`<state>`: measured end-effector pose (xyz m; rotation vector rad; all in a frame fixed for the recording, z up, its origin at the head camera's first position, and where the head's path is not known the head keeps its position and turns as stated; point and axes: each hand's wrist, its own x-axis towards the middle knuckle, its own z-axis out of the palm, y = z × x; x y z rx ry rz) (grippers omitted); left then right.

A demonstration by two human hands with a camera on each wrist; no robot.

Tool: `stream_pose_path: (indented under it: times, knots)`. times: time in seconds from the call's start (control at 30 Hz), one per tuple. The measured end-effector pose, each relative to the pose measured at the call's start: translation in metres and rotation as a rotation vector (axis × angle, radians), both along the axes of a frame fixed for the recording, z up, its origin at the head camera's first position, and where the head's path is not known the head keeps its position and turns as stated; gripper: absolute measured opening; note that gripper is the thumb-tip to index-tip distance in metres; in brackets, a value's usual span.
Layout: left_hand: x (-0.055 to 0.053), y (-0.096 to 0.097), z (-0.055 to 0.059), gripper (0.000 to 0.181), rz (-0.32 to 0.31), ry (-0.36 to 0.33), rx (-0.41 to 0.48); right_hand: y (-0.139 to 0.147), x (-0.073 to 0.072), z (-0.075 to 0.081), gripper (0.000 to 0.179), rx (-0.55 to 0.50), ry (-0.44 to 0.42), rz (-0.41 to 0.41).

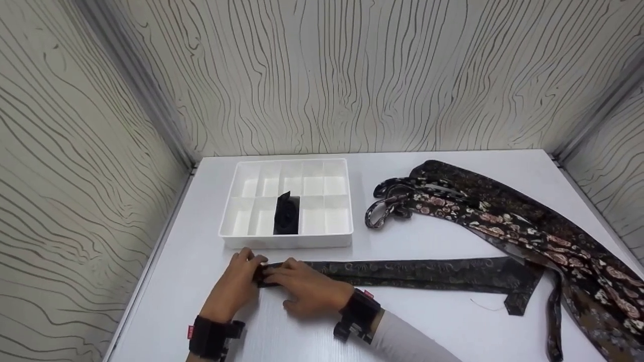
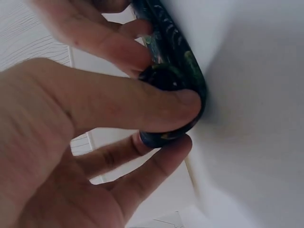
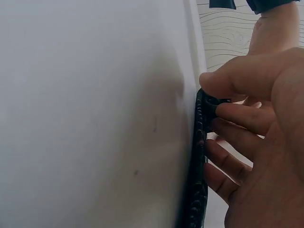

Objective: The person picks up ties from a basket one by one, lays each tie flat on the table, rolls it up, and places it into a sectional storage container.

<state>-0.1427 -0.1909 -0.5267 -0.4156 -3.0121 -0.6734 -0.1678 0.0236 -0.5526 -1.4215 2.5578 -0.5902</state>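
A dark patterned necktie [image 1: 417, 274] lies stretched across the white table, its left end wound into a small roll [image 2: 164, 78]. My left hand [image 1: 234, 284] pinches this roll, the thumb [image 2: 156, 107] across its side and fingertips under it. Just to the right, my right hand [image 1: 312, 289] holds the same end, with thumb and index finger [image 3: 242, 118] at the roll and the other fingertips along the strip. The necktie's wide pointed end lies flat at right. Behind the hands stands a white compartment tray [image 1: 287, 241], with a rolled black necktie [image 1: 287, 216] in a front middle compartment.
Several floral and dark neckties [image 1: 503, 221] are heaped on the right, with looped narrow ends toward the tray. One narrow tail [image 1: 555, 317] hangs down near the pointed end. A loose thread [image 1: 485, 305] lies on the table [image 1: 402, 327]. Wood-grain panels [image 1: 332, 75] stand around it.
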Motion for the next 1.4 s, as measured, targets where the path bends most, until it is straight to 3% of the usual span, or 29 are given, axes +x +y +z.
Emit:
stream_pose_path:
  times: [0.13, 0.2, 0.33, 0.5, 0.6, 0.8, 1.03, 1.2, 1.3, 1.4]
  knots:
    - [-0.002, -0.001, -0.002, 0.049, 0.017, -0.036, 0.125, 0.001, 0.001, 0.0, 0.064, -0.033, -0.061, -0.014]
    - [-0.003, 0.0, -0.003, 0.045, 0.004, -0.035, 0.171, 0.002, 0.001, 0.0, 0.061, -0.035, -0.048, -0.007]
    - [-0.005, 0.004, -0.007, 0.039, -0.036, 0.009, 0.191, 0.005, 0.0, 0.001, 0.048, -0.068, -0.045, -0.018]
    - [-0.007, 0.01, -0.013, 0.035, -0.083, 0.069, 0.163, 0.002, -0.004, 0.003, 0.024, -0.178, -0.091, -0.189]
    - [-0.008, 0.011, -0.015, 0.036, -0.075, 0.05, 0.164, -0.003, -0.006, 0.002, 0.028, -0.18, -0.085, -0.271]
    - [-0.006, 0.008, -0.014, 0.032, -0.046, -0.042, 0.189, -0.01, -0.007, -0.004, 0.042, -0.134, -0.06, -0.312]
    - [-0.004, 0.003, -0.012, 0.039, -0.083, -0.027, 0.158, -0.008, -0.007, -0.005, 0.035, -0.136, 0.006, -0.316]
    - [-0.006, 0.009, -0.011, 0.039, -0.136, -0.017, 0.231, -0.006, -0.007, -0.009, 0.032, -0.133, 0.093, -0.335]
    - [-0.007, 0.012, -0.012, 0.041, -0.141, -0.031, 0.294, -0.005, -0.008, -0.011, 0.033, -0.147, 0.061, -0.345]
    - [-0.008, 0.014, -0.012, 0.04, -0.141, -0.009, 0.297, -0.002, -0.011, -0.009, 0.037, -0.151, -0.041, -0.356]
